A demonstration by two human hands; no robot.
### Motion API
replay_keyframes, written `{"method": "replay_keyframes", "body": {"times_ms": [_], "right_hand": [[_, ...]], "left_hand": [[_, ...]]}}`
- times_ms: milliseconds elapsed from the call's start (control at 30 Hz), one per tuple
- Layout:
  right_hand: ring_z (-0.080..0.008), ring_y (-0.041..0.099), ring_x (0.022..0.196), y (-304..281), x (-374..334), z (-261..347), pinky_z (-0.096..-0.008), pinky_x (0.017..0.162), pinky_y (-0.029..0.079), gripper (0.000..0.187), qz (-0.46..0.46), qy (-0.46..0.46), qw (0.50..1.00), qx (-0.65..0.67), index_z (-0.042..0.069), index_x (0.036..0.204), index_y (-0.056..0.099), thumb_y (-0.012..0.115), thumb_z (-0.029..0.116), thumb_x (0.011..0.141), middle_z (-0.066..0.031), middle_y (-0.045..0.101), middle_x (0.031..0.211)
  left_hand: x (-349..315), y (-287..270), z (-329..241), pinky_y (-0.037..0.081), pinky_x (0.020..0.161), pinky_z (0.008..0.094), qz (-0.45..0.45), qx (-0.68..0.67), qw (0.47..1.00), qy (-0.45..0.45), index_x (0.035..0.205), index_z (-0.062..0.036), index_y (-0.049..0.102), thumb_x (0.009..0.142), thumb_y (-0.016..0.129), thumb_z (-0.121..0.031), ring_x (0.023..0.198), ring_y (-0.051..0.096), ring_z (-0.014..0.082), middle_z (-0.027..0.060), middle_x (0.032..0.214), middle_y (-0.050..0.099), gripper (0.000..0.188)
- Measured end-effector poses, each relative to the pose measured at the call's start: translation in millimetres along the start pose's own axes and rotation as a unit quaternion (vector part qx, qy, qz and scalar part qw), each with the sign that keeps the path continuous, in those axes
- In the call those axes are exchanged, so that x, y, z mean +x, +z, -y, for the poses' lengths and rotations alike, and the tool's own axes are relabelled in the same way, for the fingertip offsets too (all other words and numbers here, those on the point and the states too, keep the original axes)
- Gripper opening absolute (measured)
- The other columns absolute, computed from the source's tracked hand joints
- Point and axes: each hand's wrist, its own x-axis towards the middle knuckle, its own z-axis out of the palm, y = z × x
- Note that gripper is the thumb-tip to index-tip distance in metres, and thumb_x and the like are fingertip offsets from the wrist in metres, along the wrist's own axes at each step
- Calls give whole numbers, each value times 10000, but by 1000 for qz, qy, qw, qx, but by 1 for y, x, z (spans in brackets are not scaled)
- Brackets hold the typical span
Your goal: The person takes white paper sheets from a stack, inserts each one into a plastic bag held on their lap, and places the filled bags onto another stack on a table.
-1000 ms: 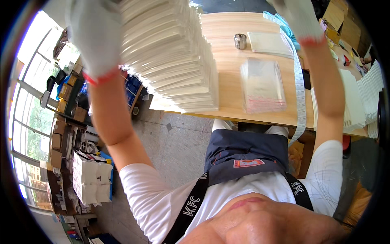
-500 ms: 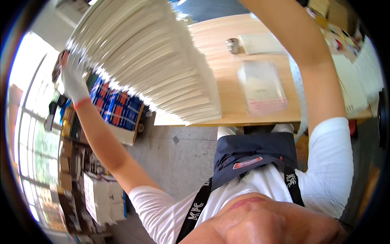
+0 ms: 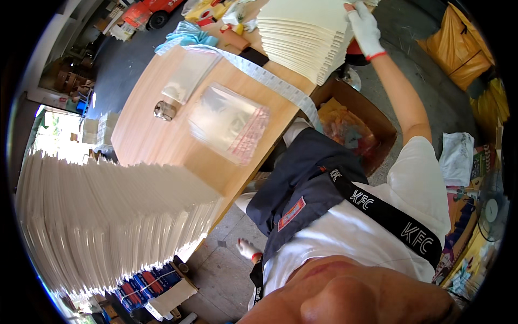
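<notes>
tall white sheet stack close at my left, my left hand hidden so can't tell its grip, clear zip bags on wooden table, my gloved right hand gripping cream sheet stack at table's far end

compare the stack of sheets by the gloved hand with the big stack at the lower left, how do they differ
The cream stack at the table's far end looks yellowish; the white stack at the lower left looks paler. The cream stack fills little of the picture; the white stack fills much more, lying nearer the camera. The right hand, in a white glove, rests on the cream stack; no hand touches the white stack. Both are fanned piles of flat sheets at the wooden table.
</notes>
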Motion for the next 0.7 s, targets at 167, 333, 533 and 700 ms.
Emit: {"method": "replay_keyframes", "body": {"times_ms": [167,333,533,700], "right_hand": [[-45,425,544,-23,24,-58,-196,431,289,332,250,299,920,36,84,819,570,556,413,862,36,513,659],[-37,533,536,-6,35,-72,-168,400,331,289,261,315,891,196,87,890,636,626,369,824,14,606,727],[-122,551,655,-8,49,-13,-246,540,448,266,175,353,819,418,71,964,572,554,320,873,-25,590,806],[-149,578,801,17,42,-1,-280,647,491,312,162,291,810,484,46,1085,531,528,284,882,-58,593,959]], "left_hand": [[-33,88,-22,425,848,286,117,149,954,234,1100,1,573,849,439,-25,928,565,177,129,1003,628,286],[-68,129,-80,471,772,345,196,244,864,394,1050,-38,608,865,495,-87,868,620,279,165,945,638,223],[-66,215,-158,430,855,411,223,277,726,588,1090,-99,607,773,588,-91,960,567,295,134,1053,600,318],[-30,296,-214,382,947,393,137,372,672,625,1049,-120,594,776,596,-217,1072,509,283,83,1141,565,289]]}}
